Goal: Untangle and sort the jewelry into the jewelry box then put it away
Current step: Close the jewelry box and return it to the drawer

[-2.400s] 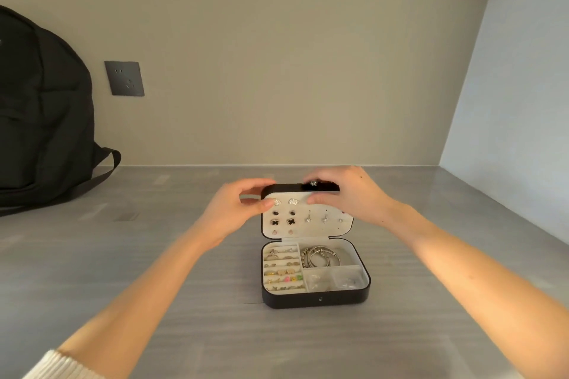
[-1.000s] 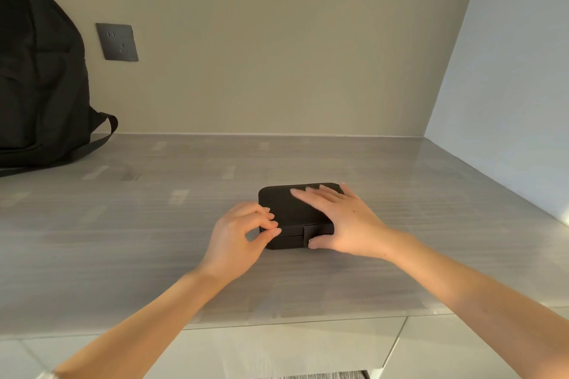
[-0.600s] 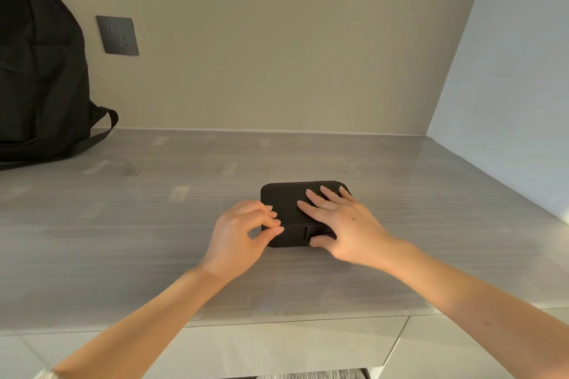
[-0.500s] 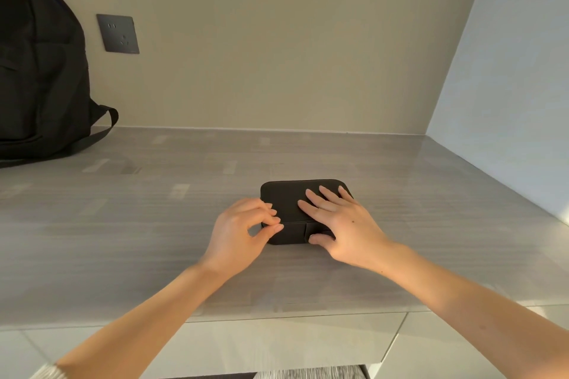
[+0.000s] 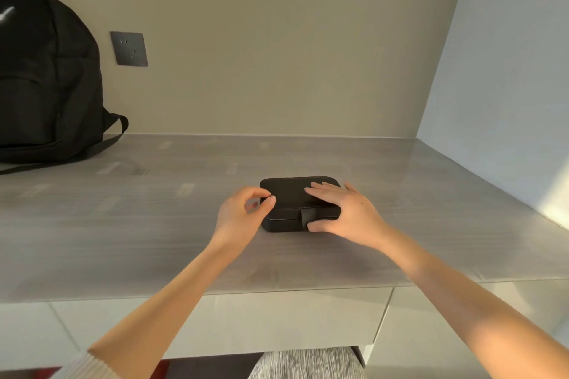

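Grey counter (image 5: 123,224) runs along a plain wall (image 5: 277,55), and both hands reach over it. Between the hands sits the black jewelry box (image 5: 286,194), flat on the counter with its lid down. The right hand (image 5: 348,215) lies on the lid with fingers straight and flat. Its thumb touches the front, just beside the little strap (image 5: 308,216) that folds over it. The left hand (image 5: 240,218) is at the box's left edge with fingers curled in. Its thumb and first finger meet at the corner, but one cannot tell if they pinch the box or only touch it. Far to the left of the left hand, a black backpack (image 5: 46,77) leans on the wall.

With the lid down, the sorting looks done. The step in hand seems to be pressing the strap shut. Next the box must be put away. That calls for a firm hold on both sides, keeping it flat so the small things inside do not mix.
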The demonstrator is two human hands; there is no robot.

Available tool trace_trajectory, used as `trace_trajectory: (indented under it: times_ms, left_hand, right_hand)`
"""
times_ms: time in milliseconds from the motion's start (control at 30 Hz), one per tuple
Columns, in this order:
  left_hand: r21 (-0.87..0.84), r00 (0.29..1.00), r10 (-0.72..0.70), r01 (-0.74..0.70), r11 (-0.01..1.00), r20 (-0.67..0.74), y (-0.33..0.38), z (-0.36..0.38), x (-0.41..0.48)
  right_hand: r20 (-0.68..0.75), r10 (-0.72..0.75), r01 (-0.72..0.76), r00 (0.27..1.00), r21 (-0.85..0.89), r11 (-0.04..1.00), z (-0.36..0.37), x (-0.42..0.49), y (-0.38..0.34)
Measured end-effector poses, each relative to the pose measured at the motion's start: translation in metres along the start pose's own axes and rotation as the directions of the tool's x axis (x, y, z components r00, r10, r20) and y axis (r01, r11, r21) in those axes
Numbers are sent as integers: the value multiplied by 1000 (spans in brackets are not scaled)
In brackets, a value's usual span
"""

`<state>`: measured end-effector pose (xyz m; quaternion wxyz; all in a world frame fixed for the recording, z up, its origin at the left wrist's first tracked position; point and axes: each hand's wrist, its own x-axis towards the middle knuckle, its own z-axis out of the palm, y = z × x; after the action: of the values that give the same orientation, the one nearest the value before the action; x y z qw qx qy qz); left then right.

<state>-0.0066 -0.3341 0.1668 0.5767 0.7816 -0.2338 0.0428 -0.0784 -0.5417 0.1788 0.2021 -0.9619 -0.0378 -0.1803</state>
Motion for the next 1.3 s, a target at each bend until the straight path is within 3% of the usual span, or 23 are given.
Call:
trace_trajectory:
  times_ms: [100,200,433,600,1000,1133,1300]
  left_hand:
    - [-46,985,-174,173,984,-10,-2,3,4]
    - [-37,970,-231,234,971,70,-3,8,9]
    - [-7,973,-229,229,973,-2,2,16,10]
    - [11,976,-216,216,976,-18,-1,15,11]
    - [65,977,-211,212,975,-31,5,15,9]
    - [58,974,-226,226,972,-12,5,15,7]
    - [120,977,-188,176,977,99,2,15,4]
  right_hand:
    - [-29,40,-39,999,46,998,4,-4,2]
    - [-14,63,-62,998,35,997,8,-1,1]
    - [-79,77,-78,994,-3,997,16,-1,-2]
    - [-50,4,-14,999,-208,978,14,-4,-6]
    - [-130,-129,70,983,-384,921,26,-7,-6]
    - [-134,-135,79,982,-359,930,23,-8,-3]
    - [-115,-52,28,992,-204,979,21,-9,1]
